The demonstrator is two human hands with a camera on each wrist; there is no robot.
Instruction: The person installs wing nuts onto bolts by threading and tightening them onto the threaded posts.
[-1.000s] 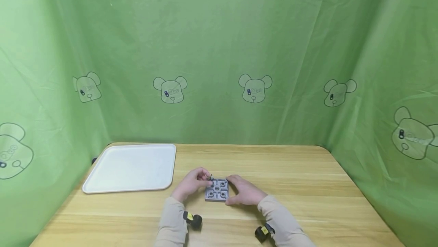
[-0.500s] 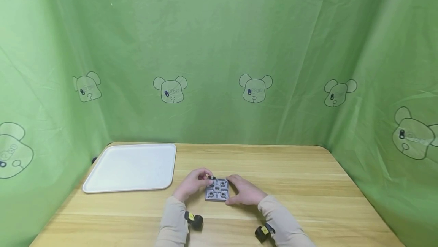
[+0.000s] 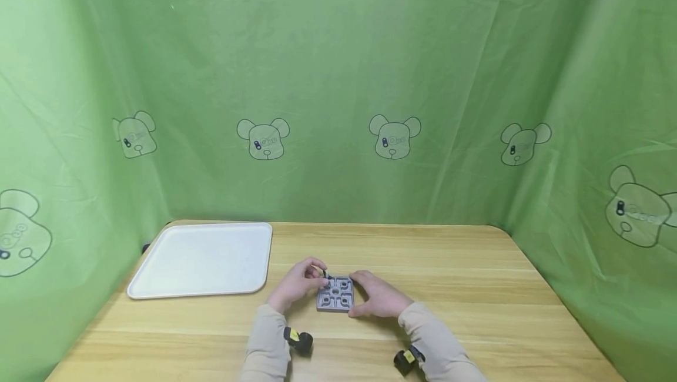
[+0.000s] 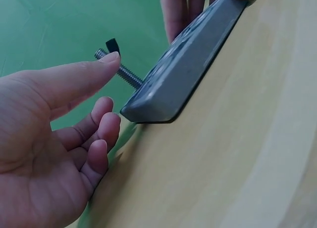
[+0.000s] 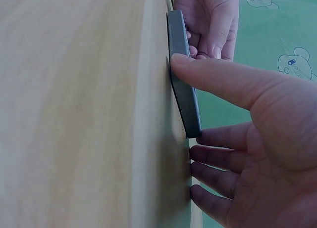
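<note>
Here: one bolt (image 4: 130, 77), upright at the block's (image 3: 335, 297) far-left corner, nearer your left hand (image 3: 297, 284), which pinches it; your right hand (image 3: 383, 297) grips the block's right side.

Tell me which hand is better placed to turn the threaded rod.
Probably the left hand: its thumb is at the threaded rod, while the right hand grips the gray block.

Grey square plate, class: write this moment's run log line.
plate: on wooden table; left grip: on threaded metal rod; right grip: holding plate
</note>
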